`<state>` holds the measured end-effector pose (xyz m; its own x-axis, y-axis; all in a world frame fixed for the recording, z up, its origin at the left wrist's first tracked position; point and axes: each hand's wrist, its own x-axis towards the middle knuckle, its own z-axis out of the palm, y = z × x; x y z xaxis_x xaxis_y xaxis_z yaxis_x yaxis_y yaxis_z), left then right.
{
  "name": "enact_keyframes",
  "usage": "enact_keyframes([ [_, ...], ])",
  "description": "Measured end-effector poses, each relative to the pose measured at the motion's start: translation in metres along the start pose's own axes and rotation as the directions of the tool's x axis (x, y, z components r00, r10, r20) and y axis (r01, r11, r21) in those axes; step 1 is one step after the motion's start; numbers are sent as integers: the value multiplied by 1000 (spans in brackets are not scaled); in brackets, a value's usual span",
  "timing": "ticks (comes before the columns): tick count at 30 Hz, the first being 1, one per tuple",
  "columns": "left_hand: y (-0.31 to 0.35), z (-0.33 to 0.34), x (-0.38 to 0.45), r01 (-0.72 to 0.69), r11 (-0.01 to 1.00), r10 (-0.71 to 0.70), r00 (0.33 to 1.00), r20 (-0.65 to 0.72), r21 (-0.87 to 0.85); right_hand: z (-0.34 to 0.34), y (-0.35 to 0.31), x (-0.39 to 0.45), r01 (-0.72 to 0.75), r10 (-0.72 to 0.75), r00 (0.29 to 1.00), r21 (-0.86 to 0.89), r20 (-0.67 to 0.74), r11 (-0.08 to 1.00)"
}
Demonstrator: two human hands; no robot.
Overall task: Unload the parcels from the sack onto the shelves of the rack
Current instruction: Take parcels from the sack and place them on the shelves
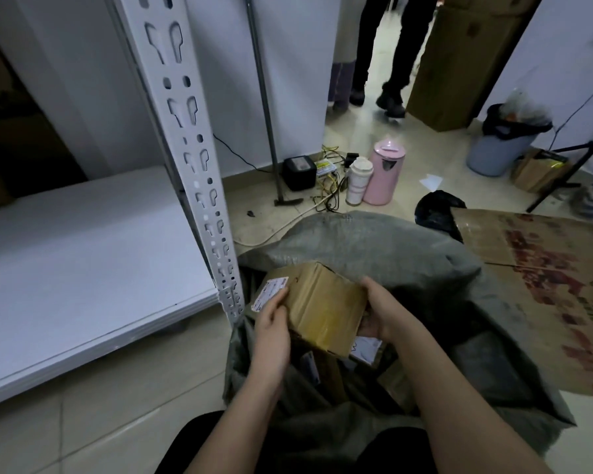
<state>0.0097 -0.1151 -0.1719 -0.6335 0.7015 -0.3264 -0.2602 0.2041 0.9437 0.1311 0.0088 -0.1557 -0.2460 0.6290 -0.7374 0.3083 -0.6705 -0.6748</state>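
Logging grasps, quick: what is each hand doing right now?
Left hand: grips the label end of the cardboard parcel.
Right hand: grips the parcel's opposite end, over the open sack.

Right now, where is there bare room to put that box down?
The white shelf left of the upright is bare. Both hands hold the box over the sack. The floor by the flasks is crowded.
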Motion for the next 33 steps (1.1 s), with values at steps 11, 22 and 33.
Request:
enact_keyframes([
  [11, -15, 25, -13, 655, 664, -591, 756, 283, -362, -12, 14, -2, -97, 101, 994, -117, 30, 988],
  [22, -36, 35, -27, 643, 675, -612, 762, 212, -363, -8, 1, -14, -156, 180, 983, -344, 39, 926],
  [33, 138, 20, -113, 789, 455, -802, 565, 195, -414, -6, -85, -149, -372, 380, 925, -283, -28, 884],
])
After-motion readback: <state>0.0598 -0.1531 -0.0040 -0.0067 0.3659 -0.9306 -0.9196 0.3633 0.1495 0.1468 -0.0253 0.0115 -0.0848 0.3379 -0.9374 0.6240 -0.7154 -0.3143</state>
